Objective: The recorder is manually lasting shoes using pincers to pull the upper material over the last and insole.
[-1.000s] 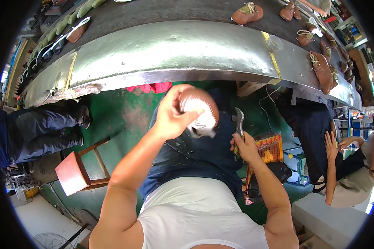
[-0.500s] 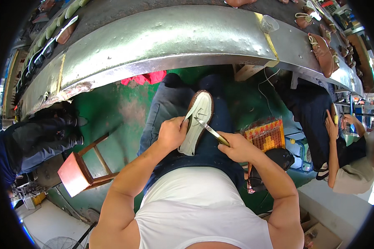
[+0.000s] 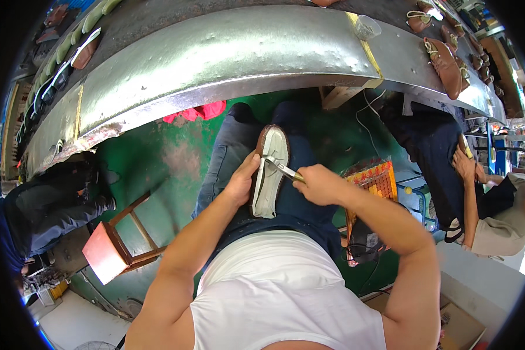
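Your left hand [image 3: 241, 184] grips the shoe [image 3: 270, 172] on your lap, fingers curled around its edge; your right hand [image 3: 319, 184] fist-holds pliers [image 3: 281, 167], tip touching the shoe.

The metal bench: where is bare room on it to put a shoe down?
The metal bench is bare across its wide middle, between the dark shoes at its left end and the brown shoes crowded at its right end. A plastic cup stands nearby.

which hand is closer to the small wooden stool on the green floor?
Left. The left hand grips the shoe on the lap, on the side of the wooden stool. The right hand holds pliers beyond the shoe, farther away.
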`<state>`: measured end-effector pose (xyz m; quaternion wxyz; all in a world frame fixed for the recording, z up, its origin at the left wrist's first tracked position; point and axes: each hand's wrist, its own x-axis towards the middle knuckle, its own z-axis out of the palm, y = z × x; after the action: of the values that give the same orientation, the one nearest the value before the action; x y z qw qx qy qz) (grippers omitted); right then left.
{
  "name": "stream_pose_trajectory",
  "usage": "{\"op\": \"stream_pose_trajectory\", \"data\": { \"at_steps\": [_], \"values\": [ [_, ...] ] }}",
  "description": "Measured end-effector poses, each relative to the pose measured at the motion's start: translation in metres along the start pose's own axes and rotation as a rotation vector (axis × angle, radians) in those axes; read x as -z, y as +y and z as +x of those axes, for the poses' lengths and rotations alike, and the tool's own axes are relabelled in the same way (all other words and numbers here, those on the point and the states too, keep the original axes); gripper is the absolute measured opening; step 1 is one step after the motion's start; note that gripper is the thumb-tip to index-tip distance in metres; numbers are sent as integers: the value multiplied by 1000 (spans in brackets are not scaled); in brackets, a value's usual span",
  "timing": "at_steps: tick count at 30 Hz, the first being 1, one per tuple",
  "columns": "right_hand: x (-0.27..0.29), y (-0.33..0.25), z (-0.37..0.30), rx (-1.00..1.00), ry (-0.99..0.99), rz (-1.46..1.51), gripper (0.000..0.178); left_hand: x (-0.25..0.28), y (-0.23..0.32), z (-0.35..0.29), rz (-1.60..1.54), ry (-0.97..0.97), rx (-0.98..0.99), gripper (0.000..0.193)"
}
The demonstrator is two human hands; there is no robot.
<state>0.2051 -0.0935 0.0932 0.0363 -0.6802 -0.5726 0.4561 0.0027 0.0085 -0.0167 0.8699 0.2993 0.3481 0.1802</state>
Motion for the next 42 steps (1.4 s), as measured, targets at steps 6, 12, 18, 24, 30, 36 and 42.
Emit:
{"op": "stream_pose_trajectory", "data": {
  "at_steps": [6,12,18,24,30,36,42],
  "values": [
    [-88,12,3,-108,263,643,26,-8,4,9,131,-21,1,62],
    [-51,68,-3,-117,-390,1389,29,-25,5,8,271,84,-5,58],
    [27,53,-22,-190,-299,607,28,-39,12,9,444,141,22,55],
    [20,21,-16,53,296,442,33,-44,12,11,646,202,74,52],
    [5,34,-6,-106,66,494,32,-36,38,21,711,147,224,53],
    [-27,28,-32,191,54,-108,31,-38,53,18,537,41,429,54],
    [-45,24,-26,215,179,-327,28,-33,47,16,495,51,359,53]
  ]
}}
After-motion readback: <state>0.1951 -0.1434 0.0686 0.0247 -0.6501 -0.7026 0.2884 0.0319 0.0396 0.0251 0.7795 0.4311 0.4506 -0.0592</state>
